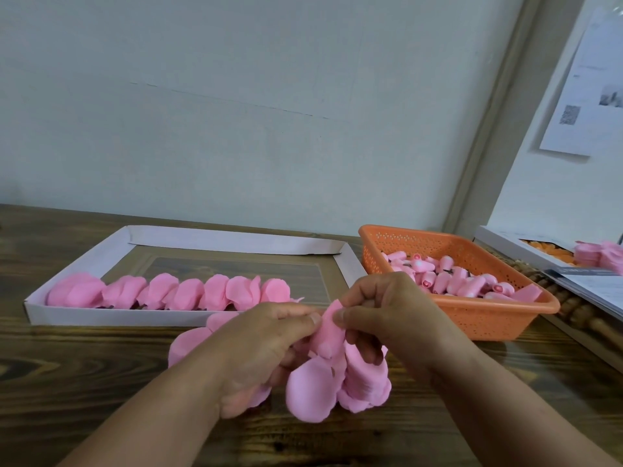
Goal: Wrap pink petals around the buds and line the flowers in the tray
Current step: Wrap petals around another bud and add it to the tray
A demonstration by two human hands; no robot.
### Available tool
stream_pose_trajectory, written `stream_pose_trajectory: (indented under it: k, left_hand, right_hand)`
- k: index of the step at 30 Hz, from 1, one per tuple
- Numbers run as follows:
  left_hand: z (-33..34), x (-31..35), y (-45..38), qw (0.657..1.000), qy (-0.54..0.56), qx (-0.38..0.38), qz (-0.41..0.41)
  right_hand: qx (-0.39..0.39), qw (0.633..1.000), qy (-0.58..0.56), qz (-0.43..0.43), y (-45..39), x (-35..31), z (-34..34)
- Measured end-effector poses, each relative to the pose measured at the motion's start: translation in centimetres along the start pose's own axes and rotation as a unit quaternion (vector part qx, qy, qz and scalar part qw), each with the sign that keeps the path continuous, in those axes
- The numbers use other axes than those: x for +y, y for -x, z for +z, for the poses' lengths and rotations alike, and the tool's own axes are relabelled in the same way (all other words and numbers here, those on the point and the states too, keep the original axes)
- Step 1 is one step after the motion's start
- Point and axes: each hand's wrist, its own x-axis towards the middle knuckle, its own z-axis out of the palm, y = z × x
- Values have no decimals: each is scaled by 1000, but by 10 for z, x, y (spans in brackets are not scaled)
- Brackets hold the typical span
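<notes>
My left hand [256, 345] and my right hand [387, 318] meet over the table's front, both pinching a bunch of pink petals [323, 375] between thumb and fingers. One petal stands up between my two thumbs. More loose petals [188, 342] lie behind my left hand. A white cardboard tray [111, 316] sits at the left with a row of several wrapped pink flowers [168, 293] along its near wall. An orange plastic basket [472, 318] at the right holds many pink buds [451, 278]. Whether a bud is inside the petals I cannot tell.
The work surface is a dark wooden table [84, 382] against a pale wall. At the far right lie a white box with orange pieces [539, 252], a stack of pink petals [600, 257], papers and a wooden beaded mat [580, 318].
</notes>
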Motion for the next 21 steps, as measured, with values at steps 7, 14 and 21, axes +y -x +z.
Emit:
stream_pose_trajectory:
  k: [7,14,21]
  left_hand:
    - [1,2,-3,995,77,-52,-22]
    - [4,-6,-8,984,168,-56,-16]
    - [15,-11,-1,997,21,-22,76]
  right_hand:
    - [9,999,33,-12,2,-5,-1]
    - [25,1000,11,-9,0,-4,-1]
    - [34,999,-7,0,-1,-4,-3]
